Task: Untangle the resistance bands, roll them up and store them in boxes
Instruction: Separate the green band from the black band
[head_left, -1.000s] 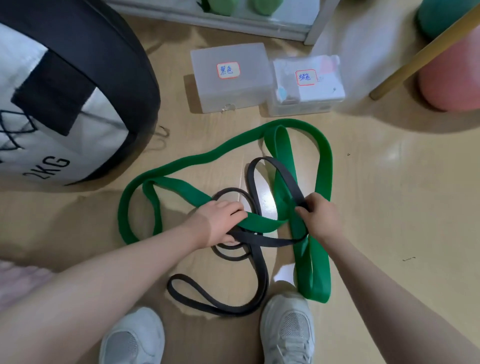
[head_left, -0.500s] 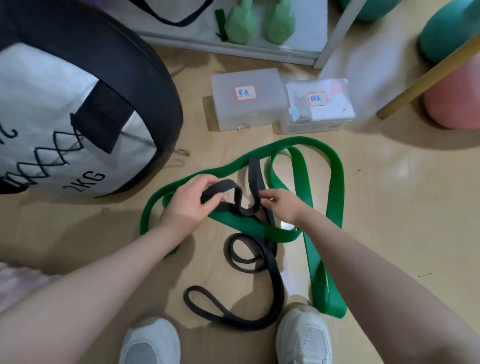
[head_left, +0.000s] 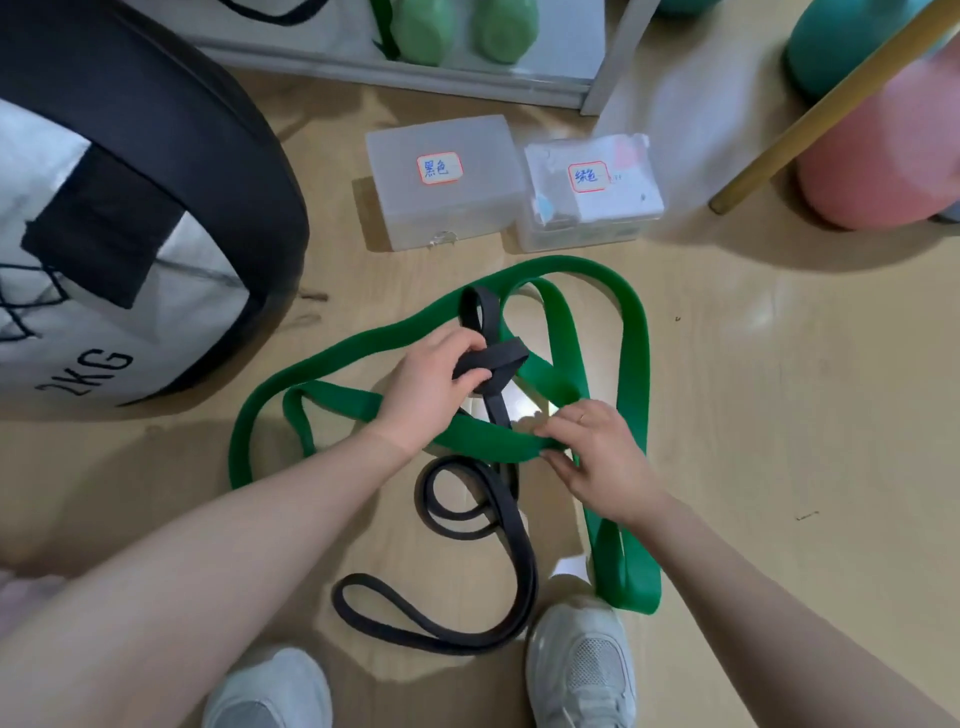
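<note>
— So where does the black band (head_left: 506, 525) stand? 
— On the floor (head_left: 779, 415), its far loop threaded over the green band (head_left: 636, 332). The left hand (head_left: 431, 387) has its fingers curled round that black loop, lifted clear.
— And the other?
— The right hand (head_left: 597, 462) pinches the green strap just beside the crossing. I'd pin the green flat and draw the black loop back through, slowly, not yanking. Both boxes (head_left: 441, 208) wait closed beyond.

Probably a home gym corner: a big black-and-white weighted ball marked 2KG (head_left: 119, 218) at left, pale green dumbbells (head_left: 457, 28) on a far shelf, pink and teal exercise balls (head_left: 878, 156) far right.
</note>
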